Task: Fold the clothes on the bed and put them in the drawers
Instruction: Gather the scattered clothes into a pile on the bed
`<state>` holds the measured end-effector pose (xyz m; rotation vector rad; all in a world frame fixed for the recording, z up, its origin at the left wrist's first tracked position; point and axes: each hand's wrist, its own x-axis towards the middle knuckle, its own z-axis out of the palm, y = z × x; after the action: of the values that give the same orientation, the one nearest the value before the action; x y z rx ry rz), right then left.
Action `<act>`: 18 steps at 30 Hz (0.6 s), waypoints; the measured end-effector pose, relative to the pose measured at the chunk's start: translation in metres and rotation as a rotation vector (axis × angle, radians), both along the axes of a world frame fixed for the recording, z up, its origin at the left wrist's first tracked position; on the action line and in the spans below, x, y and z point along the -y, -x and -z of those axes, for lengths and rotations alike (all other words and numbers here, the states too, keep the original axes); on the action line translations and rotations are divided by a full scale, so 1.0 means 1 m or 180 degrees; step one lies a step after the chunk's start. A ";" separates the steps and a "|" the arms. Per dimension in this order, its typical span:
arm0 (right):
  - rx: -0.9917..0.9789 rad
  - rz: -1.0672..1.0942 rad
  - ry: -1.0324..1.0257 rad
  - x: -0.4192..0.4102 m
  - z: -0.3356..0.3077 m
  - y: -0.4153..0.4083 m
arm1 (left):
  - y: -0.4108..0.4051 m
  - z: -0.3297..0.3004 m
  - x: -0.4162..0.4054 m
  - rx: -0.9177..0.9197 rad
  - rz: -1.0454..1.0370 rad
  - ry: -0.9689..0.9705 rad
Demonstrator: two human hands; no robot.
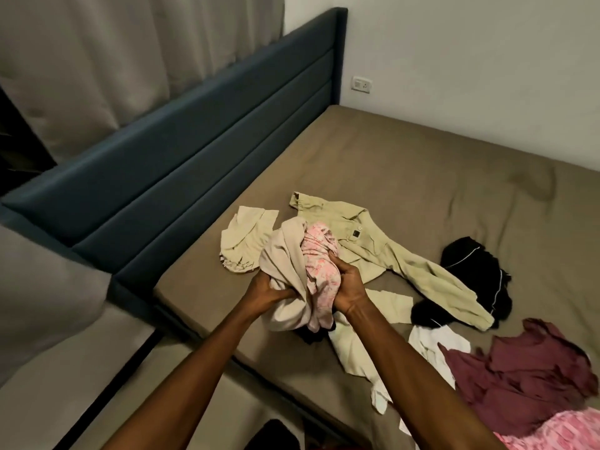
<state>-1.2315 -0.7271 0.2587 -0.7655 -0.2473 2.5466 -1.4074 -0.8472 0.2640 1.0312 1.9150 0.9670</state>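
Observation:
Both my hands hold a bundle of clothes above the near edge of the bed [406, 164]. My left hand [264, 290] grips a beige garment [285, 271]. My right hand [349, 287] grips a pink patterned garment [319, 264] bunched against the beige one. Under and around the bundle, other clothes lie spread on the brown sheet: a cream top [245, 241], a khaki long-sleeved shirt [389, 251], a black garment with white piping [477, 274], a white piece [435, 345], a maroon garment [526, 381] and a pink one [552, 430] at the lower right corner.
A dark blue padded headboard [194, 141] runs along the left side of the bed, with grey curtains [113, 60] behind it. A white wall with a socket [361, 83] stands at the far side. The floor [97, 368] lies at the lower left.

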 end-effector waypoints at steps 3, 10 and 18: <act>0.0215 0.0279 -0.0022 -0.031 0.004 0.015 | 0.028 0.012 -0.039 -0.0019 0.0168 0.0074; 0.0899 0.0541 -0.0456 -0.086 0.031 0.054 | 0.066 0.033 -0.115 0.0192 0.0598 0.0353; 0.2698 -0.0253 -0.1624 -0.124 0.040 0.070 | 0.097 0.062 -0.184 0.0219 0.1258 0.0844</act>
<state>-1.3020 -0.6033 0.2190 -1.5687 -1.1497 1.9242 -1.5046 -0.6628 0.2019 1.1429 1.6441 0.5033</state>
